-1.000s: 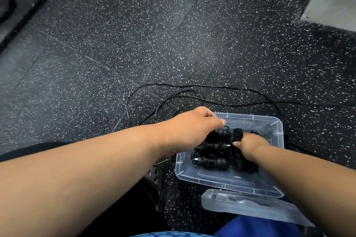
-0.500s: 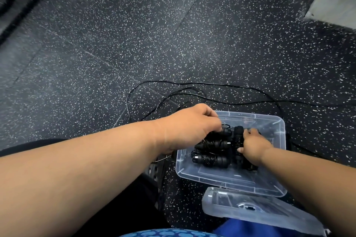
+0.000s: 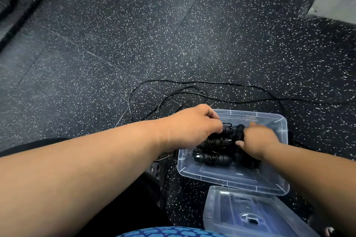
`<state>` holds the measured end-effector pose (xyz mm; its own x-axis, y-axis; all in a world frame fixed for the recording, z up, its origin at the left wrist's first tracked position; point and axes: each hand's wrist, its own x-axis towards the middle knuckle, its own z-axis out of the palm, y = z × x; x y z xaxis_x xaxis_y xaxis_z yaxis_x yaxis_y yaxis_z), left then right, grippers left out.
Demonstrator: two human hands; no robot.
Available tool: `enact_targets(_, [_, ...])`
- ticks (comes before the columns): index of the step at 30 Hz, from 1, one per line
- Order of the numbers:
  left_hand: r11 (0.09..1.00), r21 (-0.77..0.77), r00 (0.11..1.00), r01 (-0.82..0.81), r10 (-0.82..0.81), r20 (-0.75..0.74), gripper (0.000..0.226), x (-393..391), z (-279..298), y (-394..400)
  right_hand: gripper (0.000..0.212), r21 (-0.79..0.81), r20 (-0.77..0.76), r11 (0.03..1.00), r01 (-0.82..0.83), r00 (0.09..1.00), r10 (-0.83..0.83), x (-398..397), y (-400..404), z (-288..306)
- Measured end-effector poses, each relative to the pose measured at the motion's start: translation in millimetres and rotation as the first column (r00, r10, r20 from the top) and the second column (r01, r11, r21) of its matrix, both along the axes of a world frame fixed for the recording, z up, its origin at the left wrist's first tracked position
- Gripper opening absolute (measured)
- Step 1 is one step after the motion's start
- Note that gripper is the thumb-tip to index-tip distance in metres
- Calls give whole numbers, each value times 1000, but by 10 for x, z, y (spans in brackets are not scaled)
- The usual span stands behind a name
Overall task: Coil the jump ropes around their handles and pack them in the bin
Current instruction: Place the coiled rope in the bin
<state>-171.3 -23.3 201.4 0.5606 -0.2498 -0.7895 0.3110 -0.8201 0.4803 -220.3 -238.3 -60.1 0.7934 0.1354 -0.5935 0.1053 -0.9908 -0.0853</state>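
So over the last second the right hand (image 3: 257, 141) slid further along its upright black coiled rope bundle (image 3: 240, 131) in the clear plastic bin (image 3: 231, 176), fingers curled round it, while the left hand (image 3: 190, 127) keeps pinching another bundle's end (image 3: 227, 130), so packing looks nearly settled though loose black rope (image 3: 173, 92) still waits on the floor.

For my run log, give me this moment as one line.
stage: packing | left hand: gripping coiled rope in bin | right hand: gripping upright handle | loose rope on floor | lid off

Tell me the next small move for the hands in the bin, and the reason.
Probably let go and reach for the loose black rope on the speckled floor. Both the left hand and right hand rest on coiled black jump-rope bundles already lying in the clear plastic bin.
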Motion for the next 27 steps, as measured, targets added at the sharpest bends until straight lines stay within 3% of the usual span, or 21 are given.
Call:
enact_targets(6, [998, 43, 995, 38, -42, 88, 13, 72, -23, 49, 36, 161, 318, 948, -274, 924, 213, 231, -81, 485])
enact_targets(8, [997, 43, 993, 59, -63, 100, 14, 98, -2, 74, 36, 268, 404, 939, -217, 910, 95, 335, -82, 598])
enact_targets(10, [997, 39, 992, 62, -65, 109, 16, 116, 7, 97, 34, 420, 405, 907, -23, 899, -165, 511, -82, 681])
enact_targets(13, [996, 49, 988, 76, -81, 128, 17, 148, 23, 135, 20, 493, 242, 815, 305, 851, -465, 837, -131, 661])
enact_targets(15, [992, 77, 982, 103, -113, 150, 21, 194, 39, 164, 17, 393, 16, 829, 397, 899, -438, 1019, -204, 567])
enact_targets(18, [986, 119, 973, 118, -138, 186, 26, 287, 53, 223, 26, 221, -254, 920, 324, 930, -266, 1188, -282, 426])
enact_targets(22, [981, 135, 968, 139, -164, 188, 30, 315, 59, 264, 39, 72, -277, 988, 139, 954, -114, 1315, -263, 312])
enact_targets(25, [977, 121, 974, 175, -190, 127, 32, 298, 33, 290, 43, -33, -323, 987, 155, 933, -157, 1365, -262, 151])
enact_targets(27, [972, 130, 969, 196, -212, 126, 36, 316, 12, 321, 46, -23, -347, 988, 155, 925, -154, 1388, -185, -32])
